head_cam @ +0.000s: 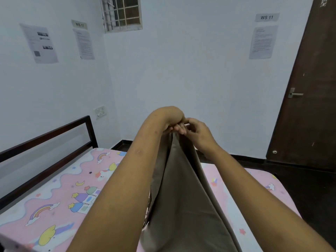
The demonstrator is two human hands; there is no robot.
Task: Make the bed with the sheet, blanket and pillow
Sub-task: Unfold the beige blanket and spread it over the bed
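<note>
Holding the taupe blanket [181,197] up by its top edge, both arms out. Left hand [169,120] and right hand [197,132] pinched shut on it, touching. It hangs folded over the pink cartoon-print sheet [60,197] on the bed.

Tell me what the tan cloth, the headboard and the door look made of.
Tan cloth: smooth woven fabric, matte; it hangs in soft folds.
Headboard: likely dark painted metal; thin straight bars with a slight sheen.
Door: dark brown wood or laminate, matte, scuffed.
</note>
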